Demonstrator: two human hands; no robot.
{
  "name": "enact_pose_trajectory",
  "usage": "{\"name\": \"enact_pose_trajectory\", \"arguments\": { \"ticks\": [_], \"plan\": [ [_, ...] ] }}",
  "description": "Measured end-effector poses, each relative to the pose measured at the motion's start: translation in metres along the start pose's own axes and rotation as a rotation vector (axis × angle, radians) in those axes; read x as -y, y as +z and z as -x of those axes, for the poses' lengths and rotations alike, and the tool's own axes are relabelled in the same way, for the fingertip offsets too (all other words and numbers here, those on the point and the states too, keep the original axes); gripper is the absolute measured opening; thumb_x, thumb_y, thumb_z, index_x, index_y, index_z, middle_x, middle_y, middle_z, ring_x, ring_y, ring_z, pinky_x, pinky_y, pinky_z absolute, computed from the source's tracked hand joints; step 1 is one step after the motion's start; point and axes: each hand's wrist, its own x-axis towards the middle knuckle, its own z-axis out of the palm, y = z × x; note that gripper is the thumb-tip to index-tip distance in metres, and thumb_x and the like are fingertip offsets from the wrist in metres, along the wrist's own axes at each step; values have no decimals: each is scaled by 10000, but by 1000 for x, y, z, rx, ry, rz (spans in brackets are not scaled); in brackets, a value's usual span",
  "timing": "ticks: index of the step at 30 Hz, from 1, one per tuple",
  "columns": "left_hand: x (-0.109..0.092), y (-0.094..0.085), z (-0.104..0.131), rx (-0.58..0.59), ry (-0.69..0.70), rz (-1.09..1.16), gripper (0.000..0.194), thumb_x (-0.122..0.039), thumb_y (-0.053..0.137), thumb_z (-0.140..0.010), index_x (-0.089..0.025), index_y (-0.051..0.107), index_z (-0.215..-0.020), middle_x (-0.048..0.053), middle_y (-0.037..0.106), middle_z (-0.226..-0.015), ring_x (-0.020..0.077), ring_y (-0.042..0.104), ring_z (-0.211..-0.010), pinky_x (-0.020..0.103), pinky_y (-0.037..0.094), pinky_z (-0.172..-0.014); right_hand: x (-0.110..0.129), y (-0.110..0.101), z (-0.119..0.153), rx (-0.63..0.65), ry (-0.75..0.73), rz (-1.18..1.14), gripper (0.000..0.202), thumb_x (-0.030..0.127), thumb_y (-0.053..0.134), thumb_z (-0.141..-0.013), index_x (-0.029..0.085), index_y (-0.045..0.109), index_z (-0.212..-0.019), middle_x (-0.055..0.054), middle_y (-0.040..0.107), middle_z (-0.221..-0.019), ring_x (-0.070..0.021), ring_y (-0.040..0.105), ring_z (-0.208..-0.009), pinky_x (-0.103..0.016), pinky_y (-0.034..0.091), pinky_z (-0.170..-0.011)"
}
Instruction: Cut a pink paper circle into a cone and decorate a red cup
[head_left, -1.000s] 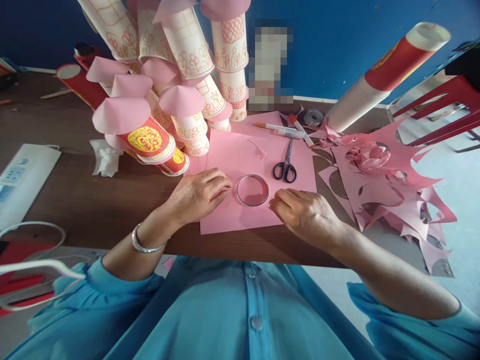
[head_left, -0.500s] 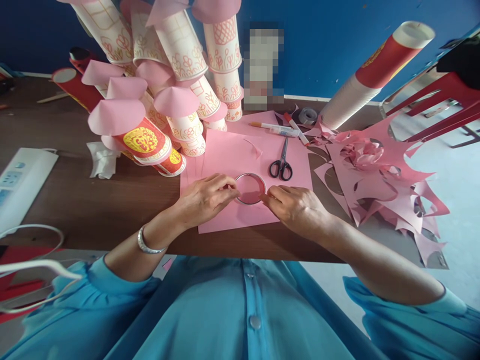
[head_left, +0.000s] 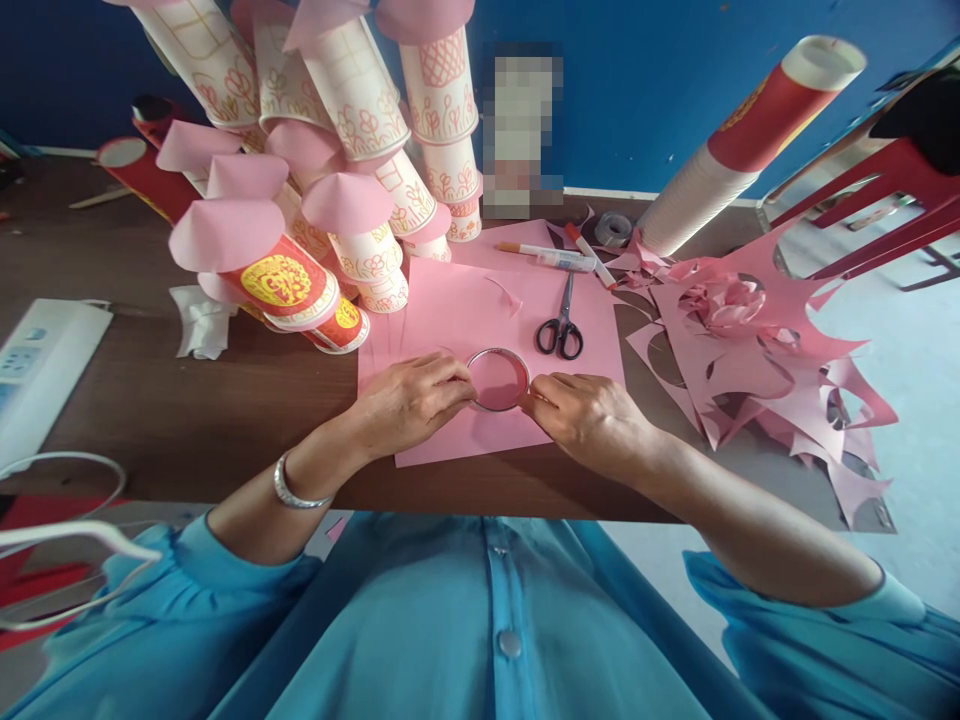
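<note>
A thin round metal ring (head_left: 498, 409) is held between my two hands, over a pink paper sheet (head_left: 450, 300). My left hand (head_left: 420, 395) pinches the ring's left side with bent fingers. On the opposite side, the fingers of my right hand (head_left: 581, 410) are closed on its rim. Pink paper shows through the ring. Black-handled scissors (head_left: 559, 335) lie on the sheet just beyond my right hand. My fingertips are partly hidden by the hands themselves.
Decorated paper cups (head_left: 367, 250) with pink cone tops stand at the back left. Markers (head_left: 562, 260), a tape roll (head_left: 613, 230) and a tall cup stack (head_left: 697, 205) are at the back. Cut pink scraps (head_left: 765, 370) lie right; a white power strip (head_left: 52, 360) lies left.
Both hands stay closed at the ring, with hardly any movement. The whole view has shifted very slightly.
</note>
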Motion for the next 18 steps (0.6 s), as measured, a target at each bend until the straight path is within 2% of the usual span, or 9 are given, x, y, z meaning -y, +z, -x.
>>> {"name": "enact_pose_trajectory", "arguments": {
  "ticks": [7,13,18],
  "plan": [
    [0,-1,0,-8,7,-1,102,-140,612,-1008,-149,708,-976,48,742,-940,155,694,-835,253,570,-716,-1,1,0,83,17,-16,260,43,559,-972,169,709,-801,-42,672,-789,-152,503,-652,-337,274,-588],
    [2,2,2,15,-5,24,116,-143,589,-1022,-156,702,-999,49,743,-963,148,706,-834,253,582,-733,-3,4,0,-1,9,8,282,39,570,-964,170,682,-741,-36,645,-732,-153,496,-627,-342,267,-575],
    [-1,-5,0,6,6,-96,117,-148,593,-1014,-167,696,-962,50,751,-948,172,718,-852,280,594,-729,-4,-7,2,-11,6,7,248,61,574,-975,173,678,-780,-32,655,-741,-156,528,-641,-325,323,-601]
  ]
}}
